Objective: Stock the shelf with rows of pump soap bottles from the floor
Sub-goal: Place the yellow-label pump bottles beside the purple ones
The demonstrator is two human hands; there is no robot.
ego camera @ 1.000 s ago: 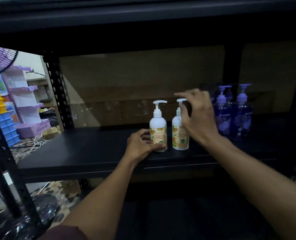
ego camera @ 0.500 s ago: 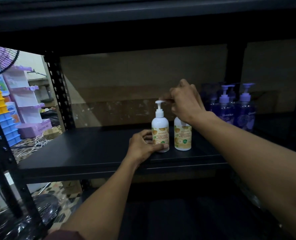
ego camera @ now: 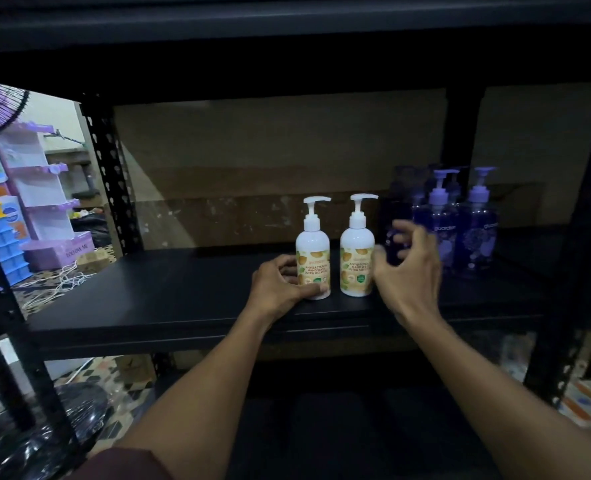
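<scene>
Two bottles stand side by side at frame centre on the black metal shelf [ego camera: 148, 299]. Your left hand [ego camera: 280, 285] grips the base of the left white plastic pump bottle [ego camera: 313, 251] with its orange-fruit label. Your right hand [ego camera: 408, 271], blurred, hangs loose-fingered and empty just beside the matching right white bottle [ego camera: 357, 252]. You seem to be squaring this row; the next move likely calls for fetching more from the floor.

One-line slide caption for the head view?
Left hand grips the left white bottle on the shelf; right hand hovers beside the right white bottle.
</scene>
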